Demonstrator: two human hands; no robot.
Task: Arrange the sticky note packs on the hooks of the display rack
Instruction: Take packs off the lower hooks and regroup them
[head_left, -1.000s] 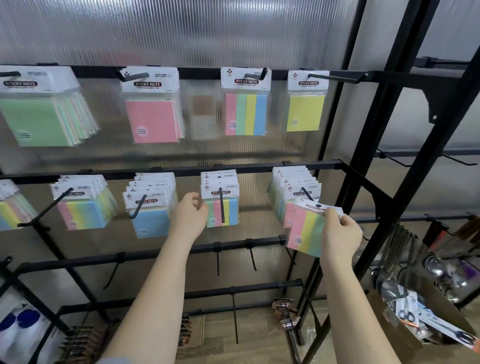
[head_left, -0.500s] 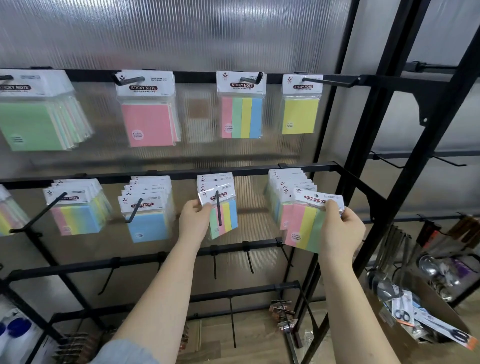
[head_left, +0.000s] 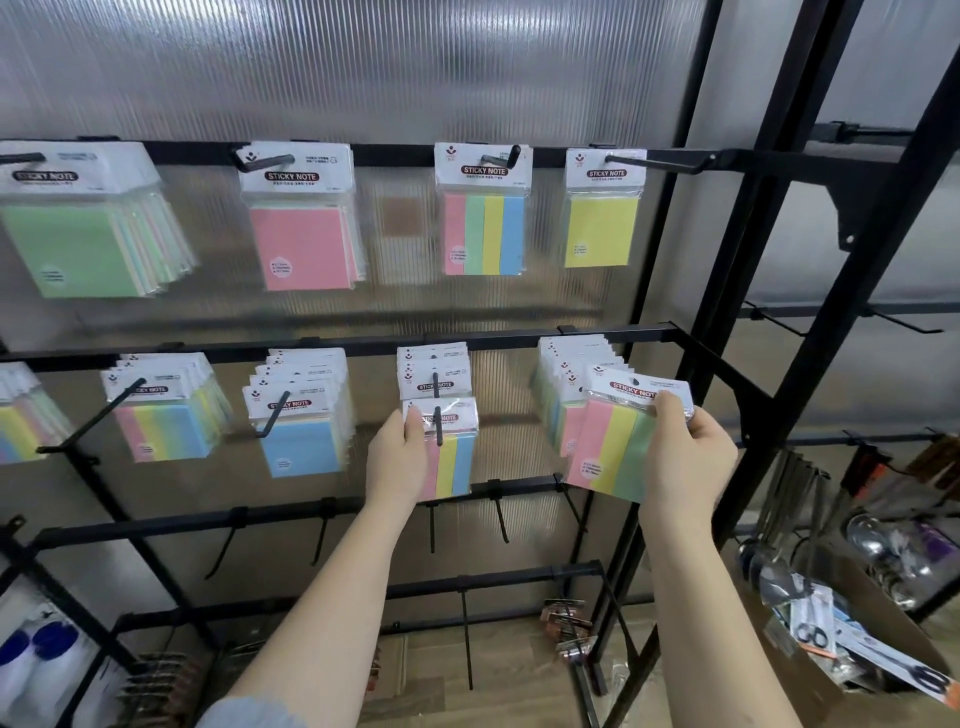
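On the rack's middle bar (head_left: 332, 347), a striped sticky note pack (head_left: 451, 452) hangs at the tip of a hook (head_left: 437, 415), pinched by the left hand (head_left: 397, 460). Just right of that bar's last stack (head_left: 566, 395), the right hand (head_left: 685, 462) grips another pack (head_left: 613, 441).

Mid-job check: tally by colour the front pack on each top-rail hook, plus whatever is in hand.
Green pack: 1
Pink pack: 1
Yellow pack: 1
Striped: 3, the top-rail striped pack, the striped pack at the middle hook in the left hand grip, and the pink-yellow-green pack in the right hand grip
Total: 6
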